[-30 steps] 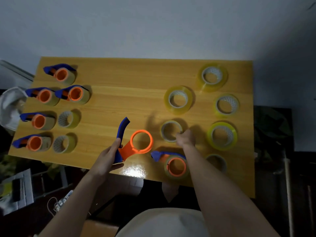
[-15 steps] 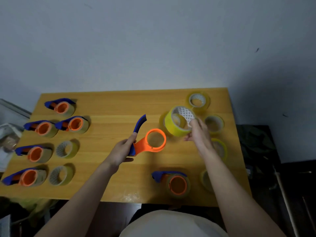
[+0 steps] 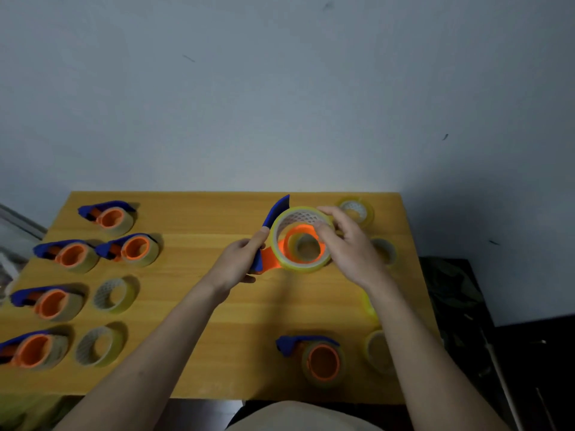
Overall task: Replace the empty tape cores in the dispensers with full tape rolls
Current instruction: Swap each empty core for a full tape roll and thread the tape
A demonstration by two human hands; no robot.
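My left hand (image 3: 238,264) grips the blue handle of an orange-and-blue tape dispenser (image 3: 273,219), held above the wooden table (image 3: 199,293). My right hand (image 3: 348,247) holds a full yellow tape roll (image 3: 281,259) by its rim. The roll sits around the dispenser's orange ring. Another dispenser (image 3: 314,357) with a roll on it lies near the front edge. Several more rolls lie at the right, partly hidden by my right arm; one (image 3: 356,209) is at the far right corner.
Several loaded dispensers lie at the table's left, for example one (image 3: 109,214) at the far corner. Two loose rolls (image 3: 113,295) (image 3: 98,346) lie beside them. A grey wall stands behind the table. Dark clutter lies on the floor to the right.
My right hand has picked a yellow roll off the table and brought it left onto the dispenser's orange ring. My left hand has raised the dispenser. The camera has tilted up.
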